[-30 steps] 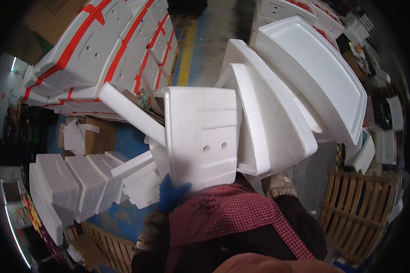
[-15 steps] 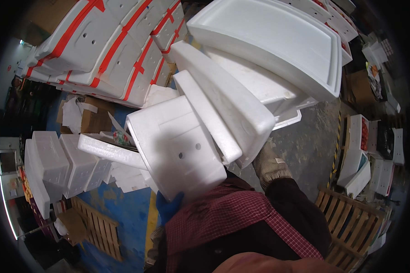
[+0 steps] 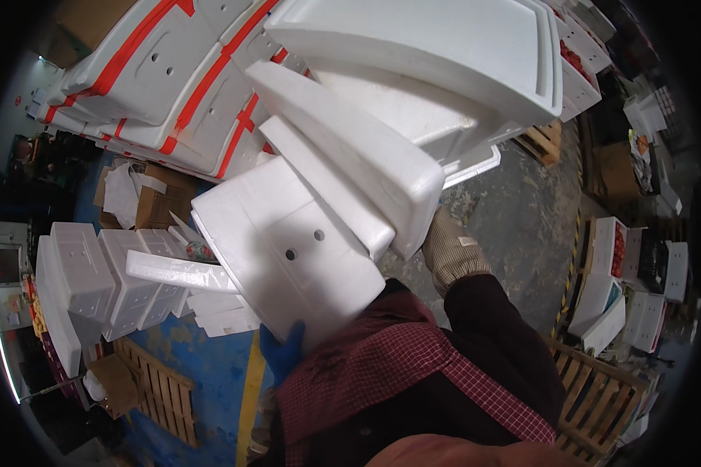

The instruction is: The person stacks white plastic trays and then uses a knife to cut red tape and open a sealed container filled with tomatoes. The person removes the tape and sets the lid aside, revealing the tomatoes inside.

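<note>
My left hand (image 3: 283, 352), in a blue glove, grips the lower left edge of a white foam box (image 3: 288, 210) with two round holes in its side. The box is tilted and leans close against my checked apron. Pressed beside it are a foam lid (image 3: 331, 191) and a thicker white foam piece (image 3: 366, 156). My right forearm (image 3: 453, 253), in a checked sleeve cover, reaches up behind these pieces; they hide the hand and its fingers. Beyond, a large foam box (image 3: 436, 47) stands above other foam boxes. Another foam lid (image 3: 181, 272) juts out to the left.
Taped foam boxes (image 3: 152, 70) are stacked at the far left. More foam boxes (image 3: 86, 268) stand left, near an open cardboard box (image 3: 163, 198). Wooden pallets (image 3: 160, 389) lie on both sides. Foam boxes with red contents (image 3: 617, 249) stand on the right.
The held foam box and the pieces beside it have shifted a little left in view. The large box beyond has shifted left too. My left hand keeps its grip.
</note>
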A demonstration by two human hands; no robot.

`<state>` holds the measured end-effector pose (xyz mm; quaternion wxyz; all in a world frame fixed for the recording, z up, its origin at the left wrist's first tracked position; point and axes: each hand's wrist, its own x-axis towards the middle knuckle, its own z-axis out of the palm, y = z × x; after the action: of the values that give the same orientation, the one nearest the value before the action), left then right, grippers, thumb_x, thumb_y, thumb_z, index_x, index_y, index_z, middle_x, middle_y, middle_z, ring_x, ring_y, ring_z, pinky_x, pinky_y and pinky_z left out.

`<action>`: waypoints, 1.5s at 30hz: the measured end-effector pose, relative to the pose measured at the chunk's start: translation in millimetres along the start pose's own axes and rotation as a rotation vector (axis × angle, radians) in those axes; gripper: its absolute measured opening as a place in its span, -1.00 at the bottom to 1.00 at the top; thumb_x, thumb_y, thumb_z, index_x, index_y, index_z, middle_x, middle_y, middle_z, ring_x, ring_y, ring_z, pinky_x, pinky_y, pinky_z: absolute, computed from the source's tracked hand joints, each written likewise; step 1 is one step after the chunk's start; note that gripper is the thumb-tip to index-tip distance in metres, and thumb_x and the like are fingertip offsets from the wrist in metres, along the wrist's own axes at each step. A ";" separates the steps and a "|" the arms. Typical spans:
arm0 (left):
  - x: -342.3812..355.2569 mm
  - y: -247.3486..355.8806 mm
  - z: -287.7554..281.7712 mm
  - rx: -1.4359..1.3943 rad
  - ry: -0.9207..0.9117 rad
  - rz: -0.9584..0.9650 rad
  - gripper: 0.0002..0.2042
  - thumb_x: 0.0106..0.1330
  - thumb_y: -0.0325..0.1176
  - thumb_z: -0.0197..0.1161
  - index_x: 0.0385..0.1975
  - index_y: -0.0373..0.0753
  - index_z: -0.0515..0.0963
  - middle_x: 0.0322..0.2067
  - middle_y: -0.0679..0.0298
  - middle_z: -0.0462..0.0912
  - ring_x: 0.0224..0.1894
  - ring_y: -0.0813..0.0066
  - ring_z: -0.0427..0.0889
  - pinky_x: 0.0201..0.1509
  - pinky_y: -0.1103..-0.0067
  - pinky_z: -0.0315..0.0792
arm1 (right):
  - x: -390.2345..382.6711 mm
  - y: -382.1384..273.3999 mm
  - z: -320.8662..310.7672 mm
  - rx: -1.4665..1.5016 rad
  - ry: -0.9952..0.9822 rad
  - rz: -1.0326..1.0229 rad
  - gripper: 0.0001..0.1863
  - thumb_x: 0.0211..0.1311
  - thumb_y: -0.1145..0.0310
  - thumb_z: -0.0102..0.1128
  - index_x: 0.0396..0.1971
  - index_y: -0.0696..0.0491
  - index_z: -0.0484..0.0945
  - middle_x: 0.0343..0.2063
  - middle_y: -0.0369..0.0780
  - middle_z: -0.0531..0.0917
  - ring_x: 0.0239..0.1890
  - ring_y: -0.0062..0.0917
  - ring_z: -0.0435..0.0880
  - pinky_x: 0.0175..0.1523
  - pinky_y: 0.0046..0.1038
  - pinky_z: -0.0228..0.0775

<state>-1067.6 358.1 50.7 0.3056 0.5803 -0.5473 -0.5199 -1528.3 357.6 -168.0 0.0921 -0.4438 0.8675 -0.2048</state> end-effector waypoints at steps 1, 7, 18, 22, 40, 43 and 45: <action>6.4 5.6 4.6 0.002 0.012 -0.001 -0.56 0.20 -0.43 0.50 0.05 -0.39 0.53 -0.10 0.12 0.68 -0.08 0.37 0.61 0.04 0.43 0.52 | 12.9 2.6 1.9 0.011 -0.006 0.013 -0.41 0.61 -0.01 -0.17 0.43 0.06 0.30 0.35 -0.12 0.46 0.33 -0.19 0.47 0.41 -0.19 0.37; 53.0 37.1 59.1 -0.036 0.082 -0.010 -0.59 0.25 -0.43 0.45 0.05 -0.43 0.51 -0.11 0.12 0.67 -0.09 0.38 0.59 0.03 0.44 0.51 | 107.1 36.5 20.3 0.070 -0.052 0.045 -0.41 0.61 -0.01 -0.18 0.43 0.06 0.30 0.35 -0.12 0.46 0.33 -0.20 0.47 0.41 -0.20 0.37; 134.0 97.3 233.8 -0.168 0.348 -0.213 -0.63 0.33 -0.64 0.30 0.13 -0.41 0.50 -0.05 0.14 0.67 -0.08 0.43 0.63 0.06 0.48 0.52 | 306.5 126.4 77.1 0.205 -0.196 0.068 -0.41 0.62 -0.01 -0.19 0.43 0.06 0.30 0.35 -0.12 0.46 0.33 -0.20 0.47 0.40 -0.21 0.38; 158.8 114.6 275.9 -0.221 0.370 -0.247 -0.57 0.33 -0.65 0.30 0.21 -0.38 0.46 0.03 0.12 0.64 0.00 0.40 0.62 0.12 0.44 0.52 | 360.4 129.7 102.1 0.301 -0.248 0.058 -0.41 0.63 -0.01 -0.20 0.43 0.06 0.30 0.35 -0.12 0.46 0.33 -0.20 0.47 0.40 -0.21 0.38; 245.2 153.8 355.8 -0.004 0.387 -0.209 -0.62 0.38 -0.52 0.30 0.17 -0.40 0.49 0.01 0.14 0.66 -0.03 0.44 0.63 0.12 0.50 0.50 | 488.1 160.4 253.6 1.216 -0.400 0.672 -0.41 0.64 -0.01 -0.22 0.43 0.06 0.29 0.36 -0.12 0.46 0.33 -0.21 0.48 0.40 -0.23 0.40; 251.0 158.5 361.5 0.096 0.431 -0.329 -0.58 0.43 -0.45 0.24 0.22 -0.47 0.42 0.04 0.09 0.63 0.03 0.39 0.61 0.16 0.49 0.48 | 473.2 176.8 251.4 1.442 -0.374 0.718 -0.41 0.64 -0.01 -0.23 0.43 0.06 0.29 0.36 -0.12 0.46 0.33 -0.21 0.48 0.40 -0.23 0.40; 250.7 158.8 362.0 0.084 0.386 -0.297 -0.59 0.43 -0.44 0.24 0.21 -0.47 0.43 0.04 0.08 0.63 0.03 0.39 0.61 0.16 0.50 0.48 | 446.0 198.7 229.1 1.607 -0.332 0.787 -0.41 0.64 -0.01 -0.23 0.44 0.06 0.29 0.36 -0.12 0.46 0.33 -0.21 0.48 0.40 -0.23 0.40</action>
<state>-1492.5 162.9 31.3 0.3005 0.7551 -0.4085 -0.4154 -1858.3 38.4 -451.0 0.5607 0.0583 0.5279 -0.6352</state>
